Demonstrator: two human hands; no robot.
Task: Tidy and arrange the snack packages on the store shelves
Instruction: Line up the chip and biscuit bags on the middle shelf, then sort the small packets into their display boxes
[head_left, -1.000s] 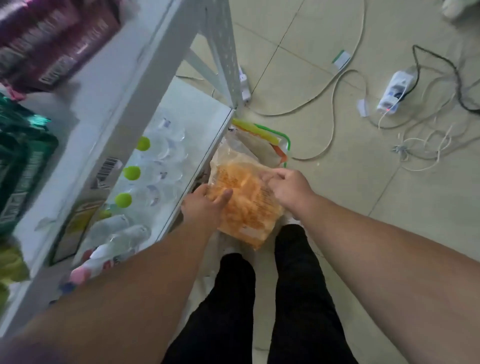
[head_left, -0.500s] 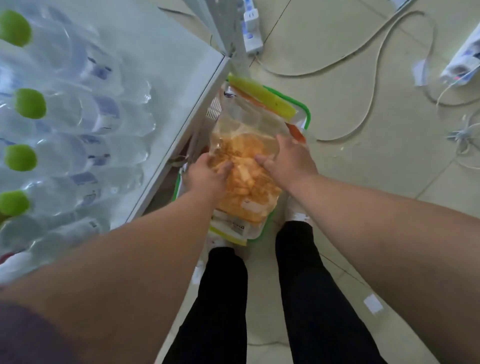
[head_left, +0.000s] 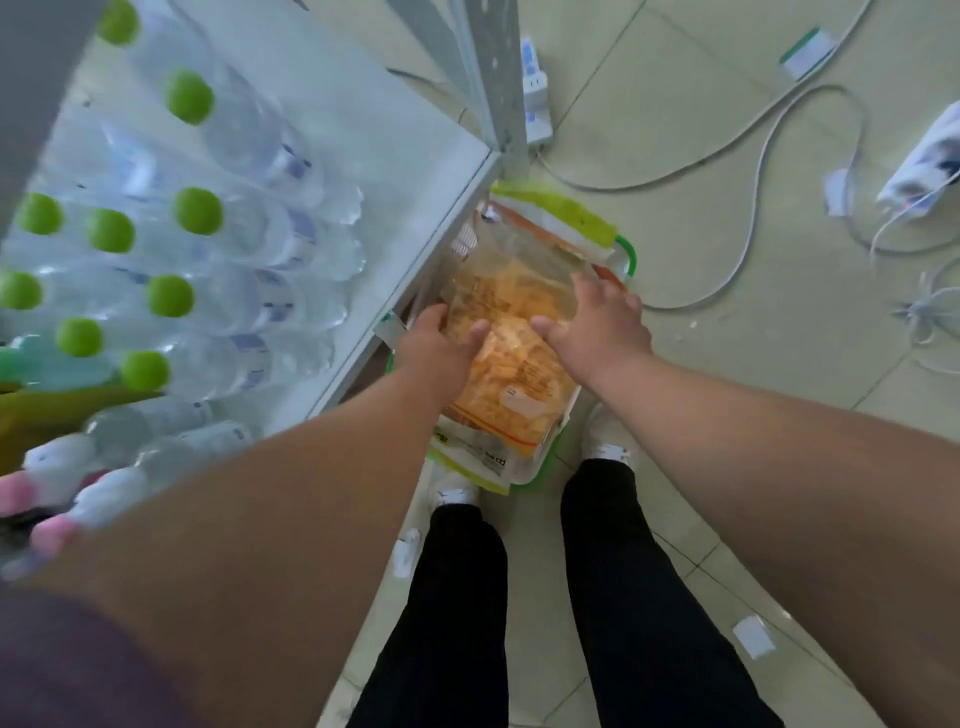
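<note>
A clear snack bag (head_left: 514, 364) full of orange chips lies on top of other packages in a green basket (head_left: 626, 249) on the floor, just in front of my feet. My left hand (head_left: 434, 348) grips the bag's left edge, thumb on top. My right hand (head_left: 597, 322) rests on the bag's right side with its fingers spread flat. A package with a yellow-green strip (head_left: 566, 208) sticks out under the bag at the basket's far end. The basket's left part is hidden under the white bottom shelf (head_left: 415, 156).
Several clear water bottles with green caps (head_left: 249, 228) lie on the bottom shelf at left, pink-capped ones (head_left: 52, 530) nearer me. The shelf's metal post (head_left: 498, 78) stands beside the basket. A power strip (head_left: 535, 98), white cables (head_left: 753, 171) and another adapter (head_left: 930, 171) lie on the tiled floor.
The chip bag has gone down from above the basket onto the packages in it. My right hand went from pinching its edge to lying spread on top. My view moved lower.
</note>
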